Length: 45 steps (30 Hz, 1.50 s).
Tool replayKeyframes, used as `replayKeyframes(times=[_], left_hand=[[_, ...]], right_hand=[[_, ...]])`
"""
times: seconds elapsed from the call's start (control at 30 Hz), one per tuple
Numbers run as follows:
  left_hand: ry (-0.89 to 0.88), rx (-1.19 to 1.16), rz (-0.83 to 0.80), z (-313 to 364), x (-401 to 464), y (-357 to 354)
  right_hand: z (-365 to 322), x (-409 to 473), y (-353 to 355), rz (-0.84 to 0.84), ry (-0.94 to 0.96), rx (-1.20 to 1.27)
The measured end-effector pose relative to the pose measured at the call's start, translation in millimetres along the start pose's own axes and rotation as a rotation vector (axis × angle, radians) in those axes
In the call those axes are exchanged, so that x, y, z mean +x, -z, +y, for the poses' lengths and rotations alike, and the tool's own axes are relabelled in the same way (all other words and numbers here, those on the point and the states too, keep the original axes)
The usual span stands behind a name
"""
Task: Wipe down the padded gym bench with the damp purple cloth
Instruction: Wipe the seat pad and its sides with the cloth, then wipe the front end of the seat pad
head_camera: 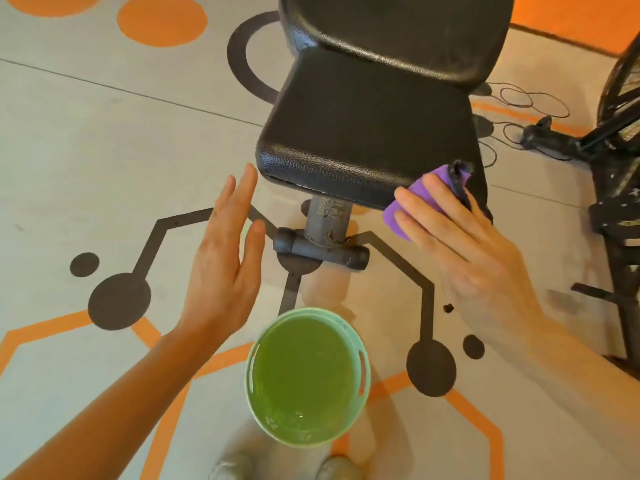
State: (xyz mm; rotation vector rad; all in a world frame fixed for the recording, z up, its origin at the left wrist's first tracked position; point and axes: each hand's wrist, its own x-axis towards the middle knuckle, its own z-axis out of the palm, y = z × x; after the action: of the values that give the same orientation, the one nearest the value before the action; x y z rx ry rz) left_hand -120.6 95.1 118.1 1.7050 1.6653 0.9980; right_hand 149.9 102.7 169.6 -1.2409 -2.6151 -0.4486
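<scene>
Grey floor [104,133] carries orange and dark circles and lines. Black padded bench [367,133]: long axis runs away from the person, seat pad nearest, back pad beyond. Green basin [248,372] of liquid stands near the bench foot. Left hand [225,258]: fingers straight, holding nothing, just beside the seat's near left corner. Right hand [478,258]: straight fingers press the purple cloth [396,218] against the seat's near right corner.

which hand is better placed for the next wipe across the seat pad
Right. The right hand presses the purple cloth against the front right corner of the seat pad. The left hand is open, empty and off the pad, beside its left corner.
</scene>
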Motion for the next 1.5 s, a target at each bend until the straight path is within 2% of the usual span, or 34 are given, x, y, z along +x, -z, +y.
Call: replayKeyframes(times=[0.13, 0.27, 0.4, 0.53, 0.6, 0.67, 0.73, 0.8, 0.9, 0.97, 1.07, 1.27, 1.4, 1.5], left_hand=[[0.035, 0.007, -0.094, 26.0, -30.5, 10.8], [0.097, -0.024, -0.252, 76.3, -42.5, 18.4], [0.116, -0.050, -0.429, 124.4, -45.1, 21.1], [0.256, -0.177, -0.620, 159.2, -52.0, 17.3], [0.393, -0.285, -0.696, 173.6, -56.1, 16.1], [0.537, -0.401, -0.771, 181.8, -61.1, 15.1], [0.569, -0.449, -0.812, 178.2, -67.2, 11.4], [0.571, -0.399, -0.876, 170.0, -68.9, 10.3], [0.384, -0.223, -0.986, 142.8, -67.4, 8.0], [0.337, -0.102, -1.059, 126.6, -63.7, 6.4], [0.329, 0.015, -1.156, 103.9, -56.2, -0.2], [0.393, 0.116, -1.358, 75.0, -39.3, -8.8], [0.408, 0.157, -1.401, 56.0, -30.7, -25.7], [0.480, 0.136, -1.326, 36.5, -29.2, -42.4]], right_hand=[[-21.2, -16.5, 34.9, 0.005, -0.248, 0.230], [-46.7, -35.0, 66.9, -0.092, -0.434, 0.321], [-76.2, -41.3, 100.7, -0.014, -0.650, 0.517], [-105.5, -27.3, 131.2, 0.051, -1.093, 0.799], [-114.9, -18.0, 141.8, 0.106, -1.339, 1.072], [-123.0, -14.3, 145.3, 0.131, -1.472, 1.123], [-128.1, -17.6, 141.1, 0.113, -1.551, 1.063], [-128.9, -22.0, 134.7, 0.146, -1.640, 1.136], [-124.7, -30.1, 129.4, 0.184, -1.704, 1.215], [-122.3, -37.5, 125.1, 0.191, -1.705, 1.236], [-121.0, -51.1, 118.6, 0.135, -1.732, 1.231], [-127.1, -76.1, 103.9, 0.088, -1.964, 1.374], [-131.1, -97.3, 78.9, 0.001, -2.091, 1.370], [-134.5, -115.7, 52.4, -0.057, -2.179, 1.293]])
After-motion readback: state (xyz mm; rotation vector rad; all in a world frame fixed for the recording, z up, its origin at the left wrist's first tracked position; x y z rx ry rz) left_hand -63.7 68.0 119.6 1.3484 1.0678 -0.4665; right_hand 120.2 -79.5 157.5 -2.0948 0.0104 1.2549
